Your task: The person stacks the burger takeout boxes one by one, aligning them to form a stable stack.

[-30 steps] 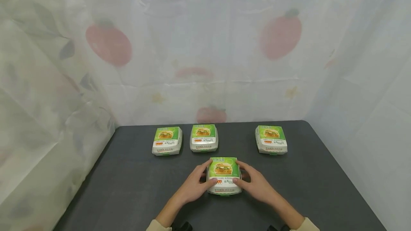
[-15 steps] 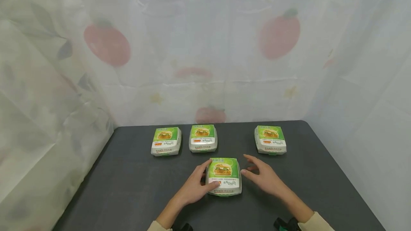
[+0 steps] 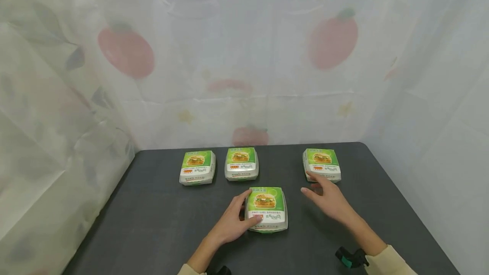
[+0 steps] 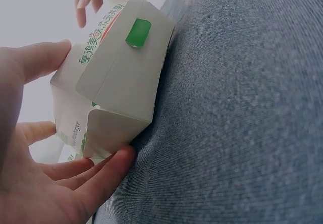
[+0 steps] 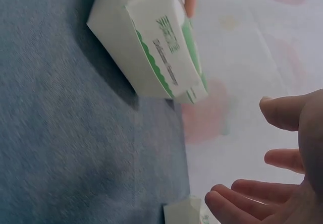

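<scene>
In the head view, a white-and-green cardboard burger carton (image 3: 266, 209) sits flat at the near middle of the dark grey bench (image 3: 153, 232). Its burger print lies toward the far side and its white lettered strip toward the near side; the top is almost square, so I cannot single out a long axis. The left hand (image 3: 231, 220) grips its left side, thumb over the near left part of the top. The right hand (image 3: 330, 198) is apart from it, fingers loosely extended, in front of a matching far right carton (image 3: 322, 164); whether a fingertip touches that one is hard to tell. Matching far left carton (image 3: 197, 168) and far middle carton (image 3: 241, 164) stand close together, a narrow gap between them, both turned the same way. Behind the bench hangs a pale sheet (image 3: 244, 54) with red fruit prints.

In the left wrist view, a green tab (image 4: 138, 33) marks the gripped carton's near wall; the thumb presses its top edge and fingers wrap the side.

In the right wrist view, the right hand's thumb and fingers are spread, holding nothing. Part of another carton (image 5: 182, 211) shows beside its fingertips.
</scene>
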The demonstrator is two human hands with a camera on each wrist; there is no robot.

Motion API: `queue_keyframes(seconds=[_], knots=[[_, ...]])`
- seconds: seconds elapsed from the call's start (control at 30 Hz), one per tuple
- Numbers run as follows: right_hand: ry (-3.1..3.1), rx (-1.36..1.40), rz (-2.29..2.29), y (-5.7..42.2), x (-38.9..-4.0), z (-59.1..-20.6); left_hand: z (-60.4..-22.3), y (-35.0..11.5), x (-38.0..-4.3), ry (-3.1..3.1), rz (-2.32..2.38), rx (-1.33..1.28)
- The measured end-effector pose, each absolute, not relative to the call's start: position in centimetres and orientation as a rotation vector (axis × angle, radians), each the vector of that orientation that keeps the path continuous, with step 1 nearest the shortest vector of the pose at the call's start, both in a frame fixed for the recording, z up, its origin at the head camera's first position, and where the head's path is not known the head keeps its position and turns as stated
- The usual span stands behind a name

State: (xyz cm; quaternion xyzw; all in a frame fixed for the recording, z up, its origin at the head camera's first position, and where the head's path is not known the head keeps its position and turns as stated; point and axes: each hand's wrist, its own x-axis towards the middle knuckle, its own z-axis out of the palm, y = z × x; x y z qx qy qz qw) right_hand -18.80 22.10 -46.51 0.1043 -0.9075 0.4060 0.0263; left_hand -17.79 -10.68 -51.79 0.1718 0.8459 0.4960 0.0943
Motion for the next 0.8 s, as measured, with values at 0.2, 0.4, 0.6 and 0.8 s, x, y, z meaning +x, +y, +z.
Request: queue_keyframes(seconds=[0.2, 0.4, 0.6, 0.8], knots=[[-2.782, 0.316, 1.213, 23.0, -19.1, -45.9, -51.7, -10.7, -17.7, 2.504, 1.475, 0.504], [-2.775, 0.29, 1.152, 23.9, -19.8, -45.8, -51.8, -10.7, -17.6, 2.501, 1.481, 0.503], [-2.777, 0.26, 1.074, 24.8, -20.5, -45.5, -51.8, -10.7, -17.6, 2.501, 1.475, 0.501], [-2.803, 0.193, 1.01, 25.9, -21.2, -44.9, -51.7, -10.6, -17.6, 2.508, 1.476, 0.496]])
